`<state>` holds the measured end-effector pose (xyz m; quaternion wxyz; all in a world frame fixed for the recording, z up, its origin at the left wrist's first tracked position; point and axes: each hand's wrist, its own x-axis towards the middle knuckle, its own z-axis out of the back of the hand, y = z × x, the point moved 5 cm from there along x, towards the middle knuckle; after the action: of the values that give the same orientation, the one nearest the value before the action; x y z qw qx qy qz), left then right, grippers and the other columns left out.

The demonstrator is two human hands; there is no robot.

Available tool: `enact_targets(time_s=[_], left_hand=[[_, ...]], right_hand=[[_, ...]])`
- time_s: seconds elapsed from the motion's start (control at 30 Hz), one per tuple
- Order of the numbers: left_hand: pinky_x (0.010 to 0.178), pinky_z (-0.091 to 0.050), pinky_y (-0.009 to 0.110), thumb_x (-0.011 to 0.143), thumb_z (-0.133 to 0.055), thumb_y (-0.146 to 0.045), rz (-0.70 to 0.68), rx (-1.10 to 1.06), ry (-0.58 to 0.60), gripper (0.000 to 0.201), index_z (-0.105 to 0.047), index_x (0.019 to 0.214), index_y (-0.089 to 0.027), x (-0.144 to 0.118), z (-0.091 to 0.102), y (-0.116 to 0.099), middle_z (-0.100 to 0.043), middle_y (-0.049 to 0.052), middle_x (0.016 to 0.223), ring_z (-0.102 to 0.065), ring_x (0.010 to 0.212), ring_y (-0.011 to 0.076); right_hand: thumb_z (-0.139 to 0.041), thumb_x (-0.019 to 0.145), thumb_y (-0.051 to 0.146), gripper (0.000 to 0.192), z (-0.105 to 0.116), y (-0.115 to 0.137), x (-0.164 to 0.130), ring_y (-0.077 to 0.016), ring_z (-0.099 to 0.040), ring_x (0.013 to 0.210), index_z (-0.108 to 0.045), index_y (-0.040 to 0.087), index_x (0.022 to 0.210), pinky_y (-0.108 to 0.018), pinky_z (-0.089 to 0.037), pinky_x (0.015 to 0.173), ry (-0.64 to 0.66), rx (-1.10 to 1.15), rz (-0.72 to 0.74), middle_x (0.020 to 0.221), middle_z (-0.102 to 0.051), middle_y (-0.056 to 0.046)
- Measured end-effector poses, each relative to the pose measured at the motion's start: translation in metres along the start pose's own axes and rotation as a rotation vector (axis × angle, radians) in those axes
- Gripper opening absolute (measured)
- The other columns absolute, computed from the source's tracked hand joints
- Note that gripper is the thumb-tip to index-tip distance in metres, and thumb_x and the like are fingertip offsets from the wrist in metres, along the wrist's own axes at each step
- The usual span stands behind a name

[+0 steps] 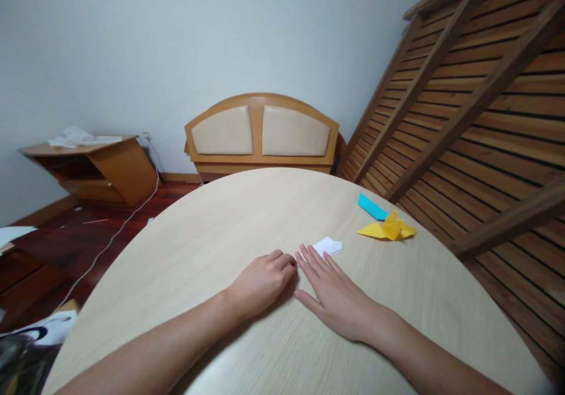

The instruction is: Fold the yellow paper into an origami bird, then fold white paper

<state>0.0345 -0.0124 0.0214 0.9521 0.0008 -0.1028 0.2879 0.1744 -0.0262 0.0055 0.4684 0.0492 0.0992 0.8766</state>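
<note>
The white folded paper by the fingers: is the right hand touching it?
Touching. The head view shows the right hand lying flat on the table, its fingertips resting on the near edge of the white folded paper, with no gap visible.

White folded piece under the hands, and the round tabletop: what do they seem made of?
White folded piece: thin paper, matte, with sharp creases. Round pale tabletop: wood or wood-look laminate, with fine straight grain and a smooth satin sheen; which one is unclear.

Pale round wooden tabletop (212,236) left bare across left and far side. Right side blocked by folded white paper (329,245), yellow folded paper (387,229), blue paper strip (372,207).
</note>
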Motion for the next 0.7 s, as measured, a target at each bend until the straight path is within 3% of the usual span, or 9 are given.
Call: enact_targets(time_s=[0.2, 0.4, 0.53, 0.7], left_hand=[[0.085, -0.057, 0.037, 0.100, -0.052, -0.016, 0.013, -0.015, -0.008, 0.015, -0.067, 0.103, -0.011, 0.001, -0.001, 0.001, -0.068, 0.012, 0.106, -0.061, 0.099, 0.0240], [0.085, -0.058, 0.036, 0.102, -0.047, -0.016, 0.015, -0.034, -0.032, 0.021, -0.068, 0.102, -0.012, 0.001, -0.001, 0.001, -0.069, 0.012, 0.109, -0.062, 0.098, 0.0227], [0.086, -0.057, 0.036, 0.102, -0.048, -0.014, 0.014, -0.047, -0.048, 0.021, -0.068, 0.105, -0.012, 0.001, -0.002, 0.002, -0.069, 0.011, 0.110, -0.062, 0.100, 0.0229], [0.088, -0.057, 0.036, 0.100, -0.049, -0.010, 0.023, -0.039, -0.019, 0.021, -0.068, 0.108, -0.011, 0.002, -0.002, 0.002, -0.069, 0.010, 0.114, -0.061, 0.102, 0.0241]], right_hand=[[-0.036, 0.100, 0.062, 0.078, 0.001, -0.002, -0.001, -0.0337, -0.015, 0.153, -0.031, 0.009, 0.157, -0.054, -0.023, 0.123, 0.009, -0.015, -0.074, 0.164, -0.019, -0.019], [-0.037, 0.089, 0.079, 0.099, 0.000, -0.019, -0.003, -0.0412, -0.021, 0.151, -0.035, 0.006, 0.155, -0.059, -0.028, 0.119, -0.055, -0.073, -0.226, 0.162, -0.027, -0.022], [-0.036, 0.088, 0.080, 0.099, 0.004, -0.037, -0.004, -0.0429, -0.029, 0.148, -0.039, 0.005, 0.153, -0.059, -0.032, 0.116, -0.080, -0.137, -0.331, 0.160, -0.032, -0.023], [-0.038, 0.090, 0.075, 0.098, 0.014, -0.043, -0.002, -0.0447, -0.029, 0.147, -0.042, -0.002, 0.150, -0.059, -0.031, 0.116, -0.104, -0.216, -0.397, 0.156, -0.039, -0.024]])
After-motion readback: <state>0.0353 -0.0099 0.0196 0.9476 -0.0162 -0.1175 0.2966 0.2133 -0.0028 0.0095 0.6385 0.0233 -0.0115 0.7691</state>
